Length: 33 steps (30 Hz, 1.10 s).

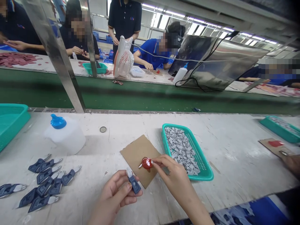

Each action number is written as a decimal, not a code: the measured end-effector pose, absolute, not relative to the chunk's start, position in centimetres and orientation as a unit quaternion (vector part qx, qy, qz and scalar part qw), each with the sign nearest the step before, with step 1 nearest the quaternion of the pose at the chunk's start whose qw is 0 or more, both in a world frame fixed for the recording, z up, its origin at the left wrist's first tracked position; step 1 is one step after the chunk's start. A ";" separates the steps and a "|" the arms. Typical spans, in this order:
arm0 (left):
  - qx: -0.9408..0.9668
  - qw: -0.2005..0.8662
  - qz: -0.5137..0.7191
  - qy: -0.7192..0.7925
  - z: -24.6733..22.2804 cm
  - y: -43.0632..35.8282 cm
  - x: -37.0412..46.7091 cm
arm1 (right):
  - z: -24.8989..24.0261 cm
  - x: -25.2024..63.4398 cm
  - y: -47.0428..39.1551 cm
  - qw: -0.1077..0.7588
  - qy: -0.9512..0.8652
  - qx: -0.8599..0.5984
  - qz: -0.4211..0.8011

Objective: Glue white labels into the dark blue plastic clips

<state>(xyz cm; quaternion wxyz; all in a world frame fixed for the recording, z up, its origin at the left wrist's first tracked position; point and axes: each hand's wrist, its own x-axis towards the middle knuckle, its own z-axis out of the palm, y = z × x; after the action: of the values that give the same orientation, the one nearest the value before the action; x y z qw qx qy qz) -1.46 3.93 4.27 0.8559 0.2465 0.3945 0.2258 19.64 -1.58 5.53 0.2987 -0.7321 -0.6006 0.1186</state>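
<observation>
My left hand (119,192) is closed around a small dark blue part (134,184) with a pale grey tab at its upper end. To its right, my right hand (172,172) reaches over a piece of brown cardboard (138,147). Its thumb and forefinger are pinched at the edge of a glossy red blob (147,163). Something tiny and pale shows at those fingertips, too small to name. Beside the right hand stands a green basket (203,165) of small grey pieces (179,147). Several dark blue parts (48,181) with pale tabs lie at the left.
A white bottle with a blue cap (67,137) stands behind the blue parts. A green tray (14,122) is at far left, and a bottle cap (102,129) lies on the white table. A metal post (58,62) rises at the back. Co-workers sit across; another person's hand (292,164) is at right.
</observation>
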 end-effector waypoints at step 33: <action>0.357 0.773 0.386 0.355 5.5 1.8 -0.4 | 10.6 14.1 -3.4 0.449 -0.592 -0.614 0.265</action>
<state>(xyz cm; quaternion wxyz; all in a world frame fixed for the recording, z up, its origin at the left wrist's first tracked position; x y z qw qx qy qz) -0.36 1.79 5.55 0.7731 0.3570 0.3552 0.3857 14.13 -3.41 10.56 0.4493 -0.6143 -0.5920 0.2653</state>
